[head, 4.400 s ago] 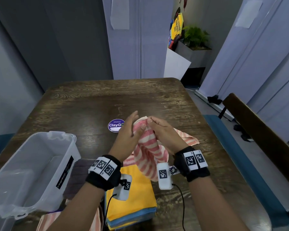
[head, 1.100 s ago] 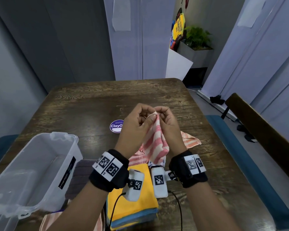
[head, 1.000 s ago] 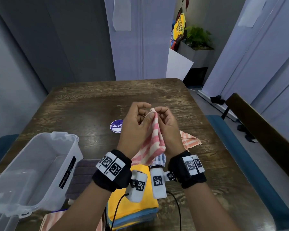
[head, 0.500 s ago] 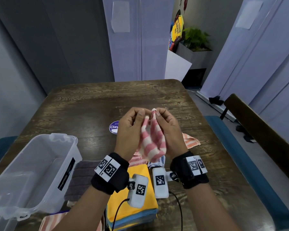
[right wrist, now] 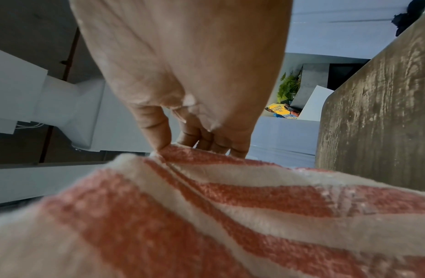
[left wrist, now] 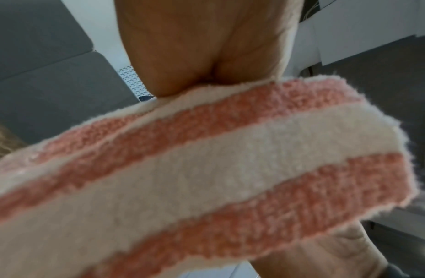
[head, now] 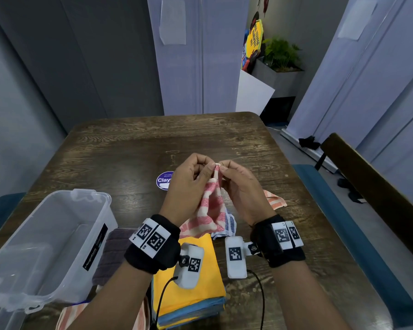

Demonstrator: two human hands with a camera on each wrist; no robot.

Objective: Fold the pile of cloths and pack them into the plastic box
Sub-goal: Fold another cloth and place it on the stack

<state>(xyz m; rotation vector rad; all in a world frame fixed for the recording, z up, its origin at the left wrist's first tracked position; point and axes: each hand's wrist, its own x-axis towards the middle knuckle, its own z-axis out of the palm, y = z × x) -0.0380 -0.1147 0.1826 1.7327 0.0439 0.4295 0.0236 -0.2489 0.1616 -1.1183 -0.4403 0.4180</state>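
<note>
Left hand (head: 188, 184) and right hand (head: 242, 186) both pinch top corner of pink-and-white striped terry cloth (head: 211, 210), raised above dark wooden table (head: 129, 148); clear plastic box (head: 45, 239) stands at left.

**Tally at the table**

Two hands of mine were in play, left hand (head: 188, 184) and right hand (head: 241, 189), both pinching the one pink-striped cloth (head: 211, 210). I counted four loose cloths on the one table (head: 153, 144):
- one blue-patterned cloth (head: 229, 225)
- one orange-striped cloth (head: 274, 201)
- one grey cloth (head: 112, 256)
- one striped cloth (head: 69, 315) at the near edge

There was one stack of folded cloths (head: 208, 289), yellow on top, its layers too thin to count. Also one plastic box (head: 91, 194), one round sticker (head: 163, 181), and one potted plant (head: 280, 53) beyond.
</note>
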